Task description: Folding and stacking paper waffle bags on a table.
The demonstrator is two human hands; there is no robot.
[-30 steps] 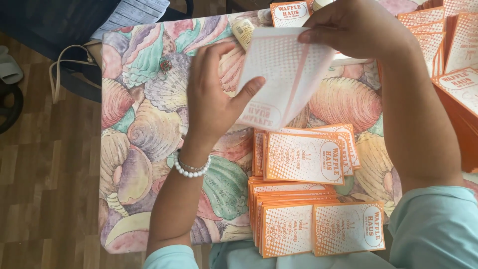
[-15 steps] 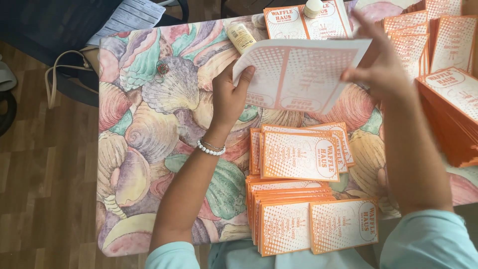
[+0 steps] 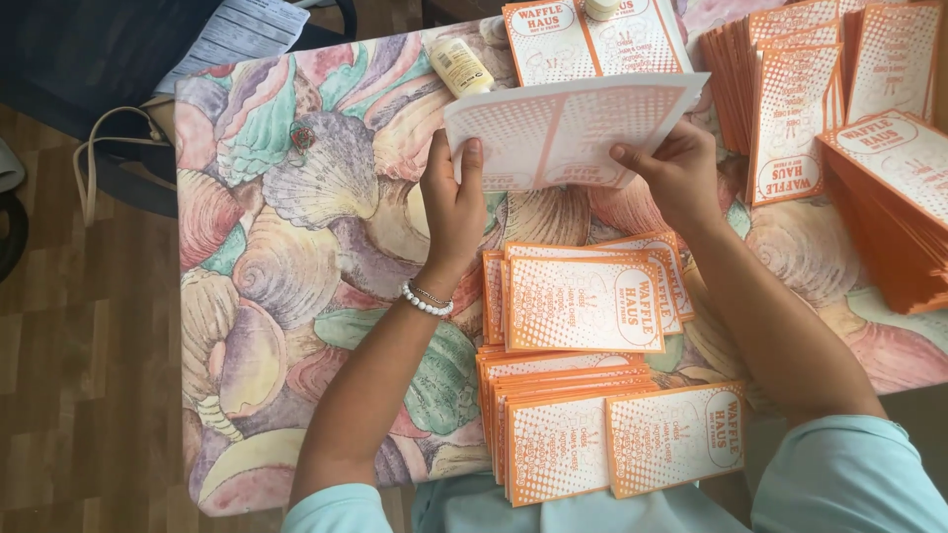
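Held above the far middle of the table, a white and orange dotted paper leaflet (image 3: 578,128) is gripped at both sides and lies open, with a vertical fold line down its centre. Its left lower edge is pinched by the left hand (image 3: 452,202), the thumb laid on the front and the fingers tucked behind. Its right lower edge is pinched by the right hand (image 3: 676,173), with the thumb on the front and the fingers curled behind the sheet. A white bead bracelet (image 3: 425,301) is worn on the left wrist.

Just below the hands, a small pile of folded orange leaflets (image 3: 583,301) is spread loosely on the table, and nearer the body a thicker stack of folded orange leaflets (image 3: 563,434) is set, with one folded leaflet (image 3: 676,436) lying at its right edge. Behind the held sheet, two flat printed sheets (image 3: 573,39) are laid beside a small cream tube (image 3: 459,64). At the right, tall stacks of orange sheets (image 3: 869,168) are fanned out. Everything is borne by a table covered in a pastel seashell-patterned cloth (image 3: 296,227). Pale blue sleeves (image 3: 849,474) are seen at the bottom.
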